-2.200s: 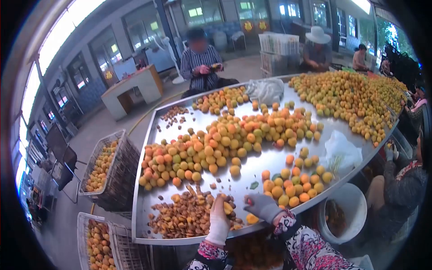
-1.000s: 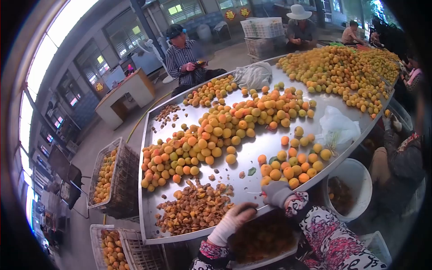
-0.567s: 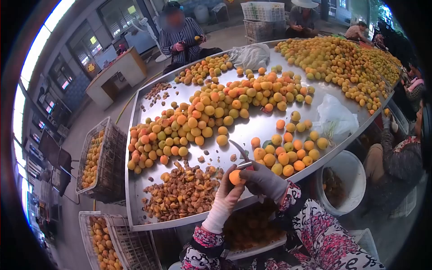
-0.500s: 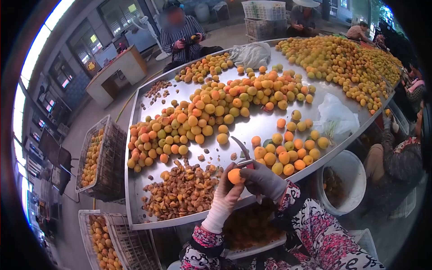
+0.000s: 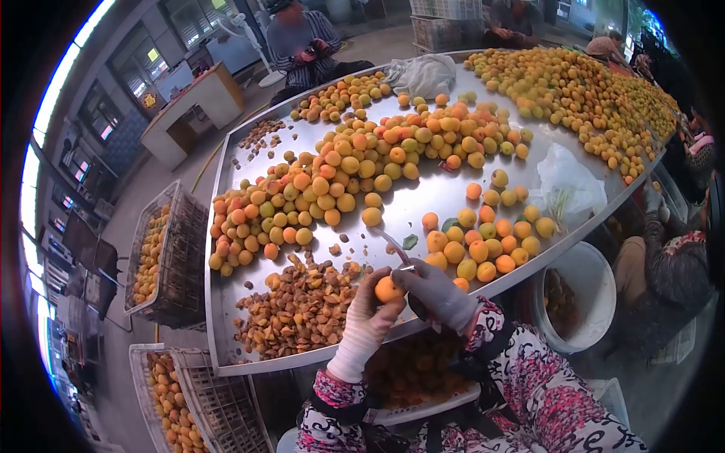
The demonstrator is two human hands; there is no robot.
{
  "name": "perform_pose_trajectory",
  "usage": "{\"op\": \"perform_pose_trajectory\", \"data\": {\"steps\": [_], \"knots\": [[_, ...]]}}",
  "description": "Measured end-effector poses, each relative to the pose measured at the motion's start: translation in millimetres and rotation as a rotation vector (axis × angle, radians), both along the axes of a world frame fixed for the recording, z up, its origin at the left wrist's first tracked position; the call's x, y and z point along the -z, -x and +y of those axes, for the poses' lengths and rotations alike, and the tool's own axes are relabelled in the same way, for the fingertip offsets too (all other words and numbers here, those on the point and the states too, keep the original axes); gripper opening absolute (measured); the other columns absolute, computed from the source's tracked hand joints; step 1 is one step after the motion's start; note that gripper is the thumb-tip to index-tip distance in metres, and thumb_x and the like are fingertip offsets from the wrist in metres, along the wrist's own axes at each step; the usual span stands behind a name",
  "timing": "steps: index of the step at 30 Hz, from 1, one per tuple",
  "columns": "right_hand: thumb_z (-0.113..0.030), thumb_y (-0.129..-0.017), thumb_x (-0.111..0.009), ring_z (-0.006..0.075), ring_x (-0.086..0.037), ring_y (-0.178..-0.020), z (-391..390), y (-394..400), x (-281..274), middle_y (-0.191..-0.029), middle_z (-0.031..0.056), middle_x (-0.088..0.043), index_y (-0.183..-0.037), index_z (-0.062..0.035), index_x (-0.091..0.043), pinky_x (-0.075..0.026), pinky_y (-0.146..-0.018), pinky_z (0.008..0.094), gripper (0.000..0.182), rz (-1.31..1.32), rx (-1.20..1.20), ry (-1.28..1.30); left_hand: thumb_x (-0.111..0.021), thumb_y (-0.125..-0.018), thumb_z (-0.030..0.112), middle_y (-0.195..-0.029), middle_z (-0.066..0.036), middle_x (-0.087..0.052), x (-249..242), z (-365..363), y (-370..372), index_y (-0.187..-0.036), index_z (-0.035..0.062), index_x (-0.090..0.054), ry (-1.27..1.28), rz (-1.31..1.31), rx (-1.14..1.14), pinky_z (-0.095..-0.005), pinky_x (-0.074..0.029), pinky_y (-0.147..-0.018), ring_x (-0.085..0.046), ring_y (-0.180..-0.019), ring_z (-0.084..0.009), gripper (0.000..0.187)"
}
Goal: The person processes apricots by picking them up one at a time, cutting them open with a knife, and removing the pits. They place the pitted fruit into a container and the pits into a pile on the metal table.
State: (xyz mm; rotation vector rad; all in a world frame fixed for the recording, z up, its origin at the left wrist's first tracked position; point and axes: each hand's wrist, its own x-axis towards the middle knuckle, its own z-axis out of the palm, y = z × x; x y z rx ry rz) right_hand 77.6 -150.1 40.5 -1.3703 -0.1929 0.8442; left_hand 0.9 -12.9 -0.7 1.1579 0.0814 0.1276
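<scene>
An orange apricot (image 5: 388, 290) is pinched in the fingers of my left hand (image 5: 364, 321), whose wrist is wrapped in white. My right hand (image 5: 444, 296), in a grey glove, is closed around a curved knife (image 5: 392, 244), its blade pointing up and left over the metal table (image 5: 483, 181). The right fingers touch the apricot's right side; the knife's handle is mostly hidden in the glove. Left of my hands lies a heap of brown apricot pits (image 5: 298, 313). A small group of whole apricots (image 5: 483, 245) sits to the right.
A long pile of apricots (image 5: 340, 177) crosses the table, with a larger heap (image 5: 574, 98) at far right. Crates (image 5: 170, 264) stand left, a white bucket (image 5: 596, 302) right. A tray of orange pieces (image 5: 423, 404) is below the edge. Several other people sit around the table.
The right hand's fingers have closed in against the apricot, and the knife blade has turned slightly lower. The apricot stays in my left hand. The whole view has shifted a little.
</scene>
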Motion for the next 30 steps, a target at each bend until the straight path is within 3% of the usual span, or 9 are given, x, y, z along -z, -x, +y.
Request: {"op": "perform_pose_trajectory", "data": {"steps": [4, 6, 7, 14, 21, 22, 25, 28, 30], "knots": [[-0.029, -0.087, -0.056, 0.0072, -0.048, -0.046, -5, -2, 6, -0.064, 0.0004, -0.054, -0.096, -0.0033, -0.054, -0.039, -0.042, 0.0219, 0.028, -0.15, -0.002, -0.048, -0.064, -0.076, 0.003, -0.102, -0.004, -0.051, -13, 24, 4, -0.124, 0.0056, -0.042, 0.029, 0.053, -0.035, -0.0203, -0.045, -0.075, -0.052, -0.088, -0.0098, 0.053], [-0.025, -0.088, -0.053, 0.0098, -0.052, -0.052, -10, 3, 12, -0.065, 0.0035, -0.057, -0.091, -0.0012, -0.056, -0.04, -0.047, 0.0231, 0.024, -0.607, -0.091, 0.081, -0.065, -0.076, 0.006, -0.103, -0.004, -0.052, -18, 31, 7, -0.123, 0.0041, -0.044, -0.03, 0.021, -0.054, -0.022, -0.045, -0.078, -0.052, -0.092, -0.0113, 0.052], [-0.03, -0.089, -0.052, 0.0265, -0.06, -0.063, -12, 6, 18, -0.066, 0.0141, -0.058, -0.092, -0.0029, -0.056, -0.044, -0.057, 0.0327, 0.028, -0.794, -0.099, 0.121, -0.066, -0.076, 0.007, -0.105, -0.004, -0.052, -16, 35, 8, -0.123, 0.0041, -0.045, -0.018, 0.008, -0.057, -0.0229, -0.044, -0.08, -0.052, -0.094, -0.0119, 0.052], [-0.036, -0.09, -0.047, 0.0364, -0.057, -0.066, -19, 19, 20, -0.067, 0.0179, -0.057, -0.093, -0.0037, -0.053, -0.044, -0.058, 0.0412, 0.032, -0.872, -0.233, 0.214, -0.068, -0.075, 0.011, -0.114, -0.007, -0.052, -24, 36, 11, -0.122, 0.0019, -0.046, 0.037, -0.01, -0.06, -0.0257, -0.044, -0.086, -0.052, -0.101, -0.0145, 0.053], [-0.036, -0.09, -0.047, 0.0383, -0.057, -0.065, -12, 32, 17, -0.065, 0.0186, -0.057, -0.096, -0.0041, -0.051, -0.044, -0.056, 0.0443, 0.033, -0.836, -0.161, 0.368, -0.066, -0.079, 0.015, -0.107, -0.008, -0.056, -21, 28, 8, -0.119, 0.0017, -0.047, 0.001, -0.013, -0.131, -0.024, -0.045, -0.082, -0.054, -0.095, -0.0143, 0.046], [-0.031, -0.089, -0.049, 0.036, -0.058, -0.065, -8, 37, 23, -0.067, 0.018, -0.058, -0.095, -0.0023, -0.053, -0.044, -0.057, 0.0405, 0.029, -0.77, -0.107, 0.321, -0.066, -0.079, 0.015, -0.107, -0.008, -0.056, -19, 23, 7, -0.119, 0.0017, -0.047, 0.001, -0.012, -0.128, -0.024, -0.045, -0.082, -0.054, -0.095, -0.0143, 0.046], [-0.025, -0.088, -0.051, 0.0343, -0.06, -0.066, 5, 47, 42, -0.071, 0.0175, -0.06, -0.097, -0.0008, -0.054, -0.045, -0.058, 0.0375, 0.026, -0.685, -0.002, 0.217, -0.058, -0.085, 0.031, -0.089, -0.012, -0.062, -16, -2, 2, -0.116, 0.0035, -0.047, 0.251, 0.009, -0.159, -0.0284, -0.046, -0.075, -0.058, -0.087, -0.019, 0.042], [-0.026, -0.089, -0.05, 0.0355, -0.06, -0.069, 10, 42, 49, -0.074, 0.0178, -0.062, -0.104, -0.0013, -0.054, -0.046, -0.058, 0.04, 0.029, -0.717, -0.002, 0.279, -0.057, -0.085, 0.034, -0.09, -0.013, -0.061, 4, -1, -4, -0.117, 0.0035, -0.046, 0.516, 0.019, -0.083, -0.0324, -0.046, -0.077, -0.058, -0.087, -0.0213, 0.045], [-0.036, -0.089, -0.048, 0.0396, -0.058, -0.063, 12, 39, 50, -0.069, 0.0187, -0.06, -0.105, -0.0048, -0.053, -0.045, -0.055, 0.0456, 0.036, -0.8, 0.03, 0.262, -0.057, -0.085, 0.036, -0.09, -0.013, -0.061, -3, 0, -6, -0.116, 0.0028, -0.045, 0.485, 0.061, -0.101, -0.0325, -0.047, -0.077, -0.058, -0.086, -0.022, 0.047]]}}
